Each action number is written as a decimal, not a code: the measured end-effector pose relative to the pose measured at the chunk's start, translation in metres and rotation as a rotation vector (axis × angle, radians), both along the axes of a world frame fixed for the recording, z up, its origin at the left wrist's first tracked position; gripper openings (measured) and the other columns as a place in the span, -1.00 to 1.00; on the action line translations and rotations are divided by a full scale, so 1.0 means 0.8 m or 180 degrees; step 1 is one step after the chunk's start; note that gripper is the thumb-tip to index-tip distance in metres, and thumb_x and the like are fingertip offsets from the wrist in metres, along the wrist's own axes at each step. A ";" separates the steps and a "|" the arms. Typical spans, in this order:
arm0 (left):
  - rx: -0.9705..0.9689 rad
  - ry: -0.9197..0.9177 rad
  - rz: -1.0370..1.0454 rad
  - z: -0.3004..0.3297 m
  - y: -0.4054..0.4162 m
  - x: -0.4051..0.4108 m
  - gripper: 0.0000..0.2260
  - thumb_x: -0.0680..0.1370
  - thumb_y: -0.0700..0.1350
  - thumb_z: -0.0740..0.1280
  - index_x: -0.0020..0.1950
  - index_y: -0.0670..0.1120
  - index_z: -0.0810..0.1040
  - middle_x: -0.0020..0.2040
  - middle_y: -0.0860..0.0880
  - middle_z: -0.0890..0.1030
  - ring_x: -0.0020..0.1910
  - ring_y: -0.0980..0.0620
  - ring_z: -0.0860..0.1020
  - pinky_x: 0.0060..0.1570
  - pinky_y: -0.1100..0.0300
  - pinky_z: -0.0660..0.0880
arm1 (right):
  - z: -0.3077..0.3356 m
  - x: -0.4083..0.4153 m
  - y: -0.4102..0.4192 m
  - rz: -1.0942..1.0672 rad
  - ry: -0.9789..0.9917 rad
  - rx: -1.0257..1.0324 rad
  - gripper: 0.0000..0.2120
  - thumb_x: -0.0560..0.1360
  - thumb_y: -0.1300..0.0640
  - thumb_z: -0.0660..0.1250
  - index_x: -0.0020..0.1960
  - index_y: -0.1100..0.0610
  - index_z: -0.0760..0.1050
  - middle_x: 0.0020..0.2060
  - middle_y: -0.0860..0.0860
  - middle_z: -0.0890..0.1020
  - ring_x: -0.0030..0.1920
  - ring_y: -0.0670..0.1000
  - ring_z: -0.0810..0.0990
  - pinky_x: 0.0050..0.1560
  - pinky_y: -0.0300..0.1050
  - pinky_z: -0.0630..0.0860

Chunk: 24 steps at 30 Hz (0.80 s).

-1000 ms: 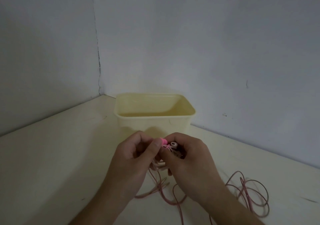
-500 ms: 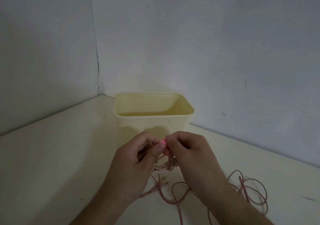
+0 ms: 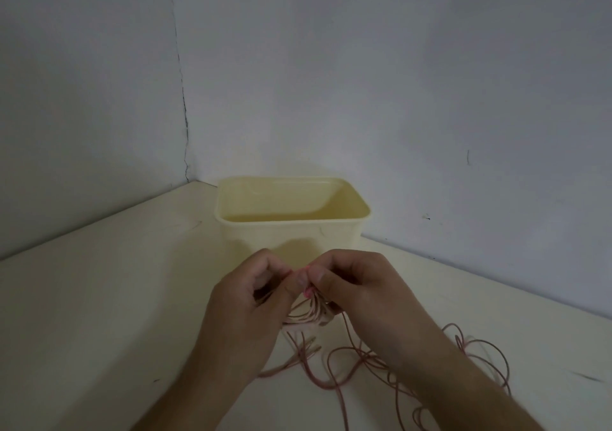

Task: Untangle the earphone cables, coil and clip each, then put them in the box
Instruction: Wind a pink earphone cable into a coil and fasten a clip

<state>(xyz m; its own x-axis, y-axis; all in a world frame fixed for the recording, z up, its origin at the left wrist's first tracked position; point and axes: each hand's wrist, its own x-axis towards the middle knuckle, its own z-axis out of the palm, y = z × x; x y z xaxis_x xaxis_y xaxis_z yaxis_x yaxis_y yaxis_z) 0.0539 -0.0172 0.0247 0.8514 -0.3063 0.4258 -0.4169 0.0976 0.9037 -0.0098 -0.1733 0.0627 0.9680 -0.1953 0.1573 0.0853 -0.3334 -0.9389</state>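
My left hand (image 3: 246,311) and my right hand (image 3: 356,290) meet just in front of the cream plastic box (image 3: 291,233). Between them hangs a coiled bundle of pink earphone cable (image 3: 306,313). Both hands grip the coil at its top, where a small bright pink clip (image 3: 308,293) shows between my thumbs. The box stands open and looks empty. A second pink earphone cable (image 3: 477,354) lies loose and tangled on the table to the right, and part of it runs under my right forearm.
The cream table (image 3: 99,298) sits in a corner, with grey walls behind and to the left. Loose cable strands (image 3: 298,359) trail on the table beneath my hands toward the near edge.
The coil has dropped lower between my hands and its loops now hang free below my thumbs. The white earbud seen earlier by my right fingers is out of sight.
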 end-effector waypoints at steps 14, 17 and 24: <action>-0.0040 0.0078 -0.0289 -0.005 -0.001 0.004 -0.90 0.53 0.00 0.42 -0.02 0.00 0.63 -0.33 -0.07 0.60 -0.36 0.01 0.48 -0.34 -0.06 0.44 | -0.001 -0.001 -0.002 -0.0373 -0.0354 -0.0404 -0.82 0.61 0.10 0.46 -0.17 0.04 0.67 -0.30 -0.02 0.70 -0.27 -0.05 0.64 -0.10 -0.02 0.61; -0.0031 0.0044 -0.0244 -0.003 -0.001 0.002 -0.85 0.57 0.07 0.47 0.08 0.07 0.64 -0.36 -0.14 0.56 -0.40 -0.03 0.46 -0.37 -0.09 0.42 | 0.000 -0.002 -0.001 -0.0421 -0.0257 -0.0533 -0.86 0.61 0.06 0.47 -0.12 0.00 0.71 -0.26 -0.07 0.73 -0.23 -0.09 0.67 -0.10 -0.15 0.60; 0.0108 -0.0108 0.0031 -0.004 -0.001 -0.002 -0.91 0.58 -0.06 0.46 0.02 0.14 0.68 -0.30 -0.03 0.67 -0.31 0.08 0.62 -0.25 0.19 0.49 | 0.003 -0.002 0.006 -0.0434 -0.0073 -0.0810 -0.81 0.63 0.12 0.39 -0.10 -0.04 0.73 -0.30 -0.13 0.73 -0.24 -0.13 0.69 -0.12 -0.21 0.59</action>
<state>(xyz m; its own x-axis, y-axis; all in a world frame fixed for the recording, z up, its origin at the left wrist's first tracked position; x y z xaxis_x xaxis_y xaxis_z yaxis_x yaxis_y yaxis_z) 0.0526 -0.0179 0.0214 0.8396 -0.3128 0.4441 -0.4482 0.0627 0.8917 -0.0115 -0.1682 0.0647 0.9312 -0.2748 0.2394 0.0437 -0.5679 -0.8219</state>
